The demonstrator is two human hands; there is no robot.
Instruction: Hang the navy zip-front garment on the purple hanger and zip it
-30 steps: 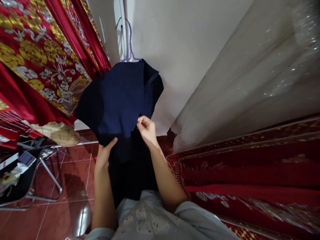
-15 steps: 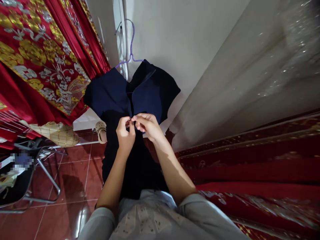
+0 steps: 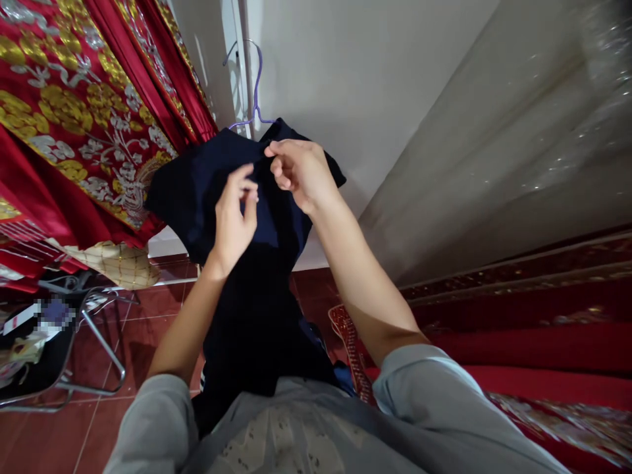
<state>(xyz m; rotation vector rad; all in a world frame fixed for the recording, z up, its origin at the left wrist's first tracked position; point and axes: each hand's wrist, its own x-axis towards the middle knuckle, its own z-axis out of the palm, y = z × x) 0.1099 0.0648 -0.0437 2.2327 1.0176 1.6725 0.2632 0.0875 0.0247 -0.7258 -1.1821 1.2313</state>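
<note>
"Fabric (image 3: 69,99), glossy red with gold and silver flower embroidery, hangs at far left. Below it stands a black-seated chair with shiny tubular metal legs (image 3: 52,362)."

"And in the middle?"

"A dark navy cloth garment (image 3: 274,220) hangs from a thin purple hanger with a curved hook (image 3: 256,105), in front of a plain pale wall (image 3: 375,59)."

"What about the left hand (image 3: 234,217)?"

"It's over the garment's front, grip released: fingers curved, thumb apart from them."

"The other one?"

"Higher and to the right, the right hand (image 3: 303,174) is near the neckline, its grip clenched into a fingertip pinch. Whether cloth or something finer sits between those tips, I can't tell."

"Anything farther right?"

"A sheer whitish drape with sparkling specks (image 3: 474,164) slants down, and below it are folds of deep red cloth with metallic trim (image 3: 543,322)."
</note>
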